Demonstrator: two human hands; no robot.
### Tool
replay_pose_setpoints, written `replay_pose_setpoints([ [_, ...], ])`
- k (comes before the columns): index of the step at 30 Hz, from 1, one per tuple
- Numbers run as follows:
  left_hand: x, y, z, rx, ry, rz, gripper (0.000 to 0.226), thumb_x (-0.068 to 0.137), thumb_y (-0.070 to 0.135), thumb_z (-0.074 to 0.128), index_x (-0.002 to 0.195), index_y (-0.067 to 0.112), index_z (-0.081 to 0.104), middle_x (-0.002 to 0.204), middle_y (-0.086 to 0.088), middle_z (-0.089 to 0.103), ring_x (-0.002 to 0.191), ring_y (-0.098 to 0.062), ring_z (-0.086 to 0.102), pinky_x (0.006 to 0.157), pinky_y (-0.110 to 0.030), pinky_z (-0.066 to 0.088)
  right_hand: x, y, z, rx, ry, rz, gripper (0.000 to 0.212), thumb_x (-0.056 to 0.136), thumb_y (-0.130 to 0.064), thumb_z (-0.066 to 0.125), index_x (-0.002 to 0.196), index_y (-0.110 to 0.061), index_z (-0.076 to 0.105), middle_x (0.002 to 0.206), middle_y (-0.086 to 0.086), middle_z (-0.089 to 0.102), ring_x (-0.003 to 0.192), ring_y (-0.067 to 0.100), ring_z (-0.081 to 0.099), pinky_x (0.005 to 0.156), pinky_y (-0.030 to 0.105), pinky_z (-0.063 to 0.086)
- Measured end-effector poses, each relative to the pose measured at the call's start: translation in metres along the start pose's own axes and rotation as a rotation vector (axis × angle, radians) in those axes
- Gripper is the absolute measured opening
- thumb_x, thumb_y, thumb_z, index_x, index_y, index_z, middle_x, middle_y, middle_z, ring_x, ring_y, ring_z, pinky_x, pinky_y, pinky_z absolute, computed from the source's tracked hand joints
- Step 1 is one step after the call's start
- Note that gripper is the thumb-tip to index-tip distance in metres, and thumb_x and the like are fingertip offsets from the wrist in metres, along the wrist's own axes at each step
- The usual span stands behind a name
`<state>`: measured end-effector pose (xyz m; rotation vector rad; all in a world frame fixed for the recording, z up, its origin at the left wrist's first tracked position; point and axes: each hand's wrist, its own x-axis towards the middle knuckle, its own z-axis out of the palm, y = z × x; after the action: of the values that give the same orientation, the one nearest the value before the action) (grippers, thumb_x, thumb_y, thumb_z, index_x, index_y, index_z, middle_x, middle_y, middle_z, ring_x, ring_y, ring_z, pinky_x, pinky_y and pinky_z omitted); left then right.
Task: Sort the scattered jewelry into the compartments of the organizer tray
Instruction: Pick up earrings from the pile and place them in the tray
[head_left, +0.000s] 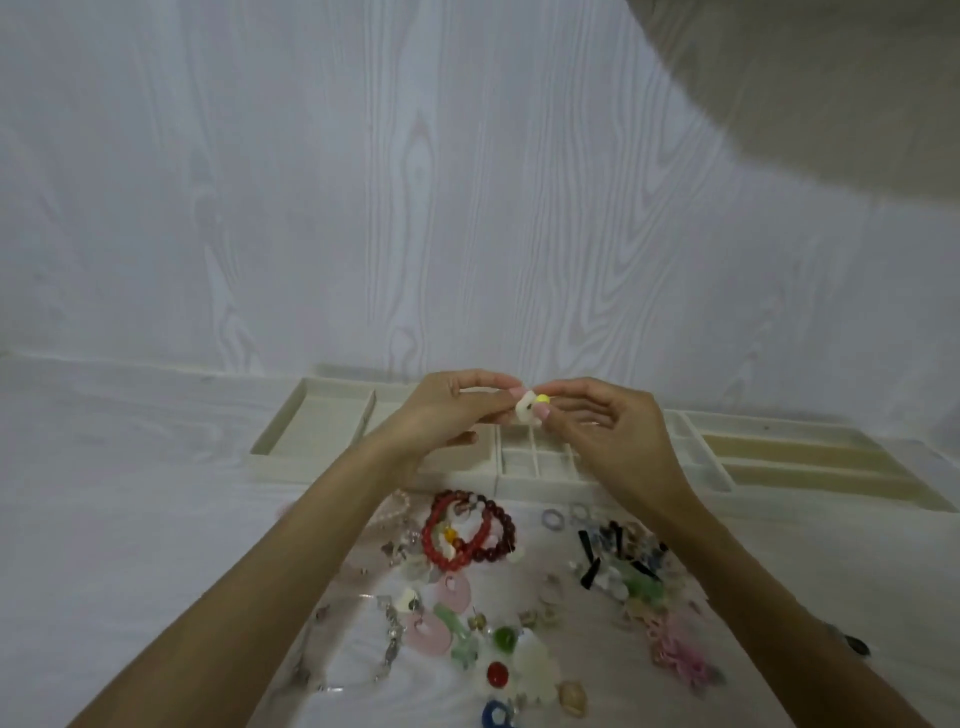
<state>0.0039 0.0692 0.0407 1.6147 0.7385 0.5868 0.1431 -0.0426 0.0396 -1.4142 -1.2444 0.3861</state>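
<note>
Both hands meet above the middle of the cream organizer tray (311, 452). My left hand (447, 410) and my right hand (597, 421) pinch between their fingertips a small white flower-shaped piece with a yellow bead (530, 408). Below them, scattered jewelry lies on the white cloth: red beaded bracelets (467, 530), pink ring pendants (441, 608), a white flower with a red bead (514, 670), small rings (553, 517), and black and green pieces (618, 561). My forearms hide part of the pile.
The tray has a large compartment at the left, small square cells (535, 460) in the middle and long tan slots (800, 457) at the right. A white wood-grain wall stands behind it. A pink tangled chain (680, 649) lies near my right forearm.
</note>
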Motion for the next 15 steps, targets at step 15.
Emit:
replay_pose_setpoints([
  [15, 0.106, -0.039, -0.01, 0.883, -0.117, 0.133, 0.048, 0.092, 0.005, 0.039, 0.133, 0.024, 0.052, 0.139, 0.0, 0.052, 0.127, -0.019, 0.049, 0.104, -0.041, 0.041, 0.086, 0.073, 0.009, -0.605, -0.094, 0.07, 0.013, 0.074, -0.035, 0.077, 0.081, -0.025, 0.071, 0.075, -0.011, 0.072, 0.074, 0.0, 0.066, 0.074, 0.033, 0.056],
])
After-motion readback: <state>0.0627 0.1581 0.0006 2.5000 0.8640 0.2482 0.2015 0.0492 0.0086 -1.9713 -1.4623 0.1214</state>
